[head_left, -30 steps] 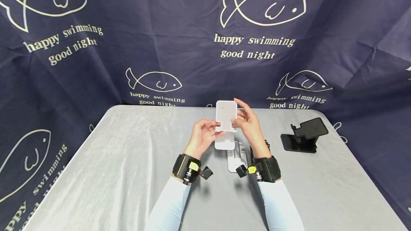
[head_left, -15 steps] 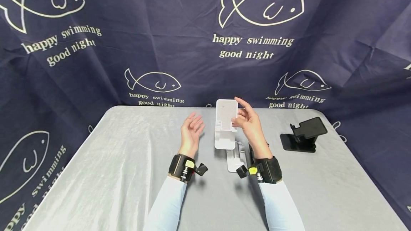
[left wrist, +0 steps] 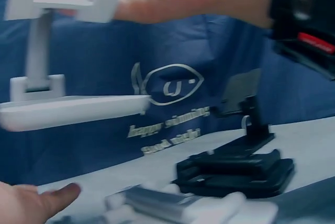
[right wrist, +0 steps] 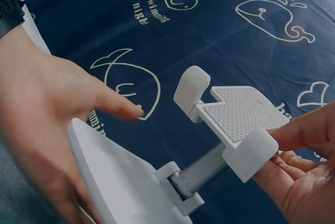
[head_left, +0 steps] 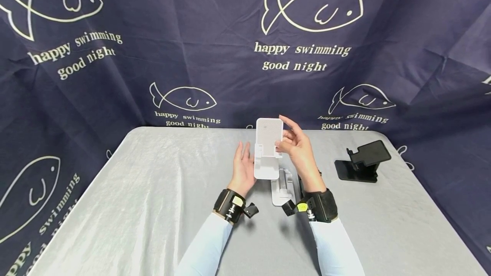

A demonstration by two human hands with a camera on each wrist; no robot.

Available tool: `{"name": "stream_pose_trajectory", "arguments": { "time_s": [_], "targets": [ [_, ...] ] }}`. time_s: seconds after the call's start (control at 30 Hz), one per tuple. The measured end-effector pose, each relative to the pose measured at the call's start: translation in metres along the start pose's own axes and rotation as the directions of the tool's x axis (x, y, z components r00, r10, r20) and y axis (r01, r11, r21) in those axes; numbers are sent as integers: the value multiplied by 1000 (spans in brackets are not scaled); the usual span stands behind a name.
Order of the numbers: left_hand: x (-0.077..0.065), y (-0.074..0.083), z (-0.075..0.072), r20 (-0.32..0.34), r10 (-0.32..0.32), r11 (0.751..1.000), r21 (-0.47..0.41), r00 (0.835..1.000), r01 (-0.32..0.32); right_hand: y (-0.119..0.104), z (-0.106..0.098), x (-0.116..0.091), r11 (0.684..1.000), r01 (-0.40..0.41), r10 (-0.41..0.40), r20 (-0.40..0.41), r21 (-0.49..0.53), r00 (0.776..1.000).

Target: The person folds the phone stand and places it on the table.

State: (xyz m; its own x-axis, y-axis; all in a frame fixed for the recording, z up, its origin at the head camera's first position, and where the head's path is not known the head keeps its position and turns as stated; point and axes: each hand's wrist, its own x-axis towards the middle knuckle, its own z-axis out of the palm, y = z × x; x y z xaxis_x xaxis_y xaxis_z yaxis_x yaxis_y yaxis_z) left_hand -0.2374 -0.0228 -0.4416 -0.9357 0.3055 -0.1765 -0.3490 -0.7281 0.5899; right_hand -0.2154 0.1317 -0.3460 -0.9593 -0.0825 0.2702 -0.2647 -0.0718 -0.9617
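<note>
My right hand [head_left: 300, 148] pinches the back plate of an unfolded white phone stand [head_left: 266, 167] and holds it above the table. In the right wrist view, the stand's textured plate [right wrist: 246, 111] and two front lips face up, and a metal arm joins the plate to the flat base [right wrist: 123, 179]. My left hand [head_left: 242, 173] is at the left edge of that base, its fingers extended and thumb stretched out. Whether it touches the base I cannot tell. Part of the left hand [right wrist: 52, 114] is hidden behind the base.
On the grey-covered table [head_left: 184, 208], a folded white phone stand [head_left: 281, 188] lies beneath the raised one. Beside it is a folded black stand [left wrist: 235, 174], mostly hidden by my right arm in the head view. An unfolded black phone stand [head_left: 362, 163] stands at the right.
My left hand let go of the white phone stand, moved away to the left with its fingers spread, then came back beside the base. The right hand kept its hold, nearly still.
</note>
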Motion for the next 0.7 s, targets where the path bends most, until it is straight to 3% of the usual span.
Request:
{"name": "stream_pose_trajectory", "arguments": {
  "time_s": [0.07,0.17,0.3,0.37,0.43,0.7],
  "targets": [
    [-3,-4,5,42,-45,999,7,998,45,0,1,-1,1000,3,-3,7,6,1000],
    [-7,-9,12,134,-98,992,-70,986,108,0,2,-2,1000,7,-8,20,12,1000],
    [-10,-10,16,288,-131,970,-159,949,182,1,2,-2,1000,12,-12,31,9,999],
    [-9,-10,17,332,-130,971,-150,934,189,1,1,-2,1000,13,-13,32,6,999],
    [-9,-9,17,344,-129,976,-122,930,181,1,1,-2,1000,16,-16,32,11,999],
    [-9,-8,16,305,-121,991,-25,945,135,3,1,-1,1000,16,-16,31,3,999]
  ]
}}
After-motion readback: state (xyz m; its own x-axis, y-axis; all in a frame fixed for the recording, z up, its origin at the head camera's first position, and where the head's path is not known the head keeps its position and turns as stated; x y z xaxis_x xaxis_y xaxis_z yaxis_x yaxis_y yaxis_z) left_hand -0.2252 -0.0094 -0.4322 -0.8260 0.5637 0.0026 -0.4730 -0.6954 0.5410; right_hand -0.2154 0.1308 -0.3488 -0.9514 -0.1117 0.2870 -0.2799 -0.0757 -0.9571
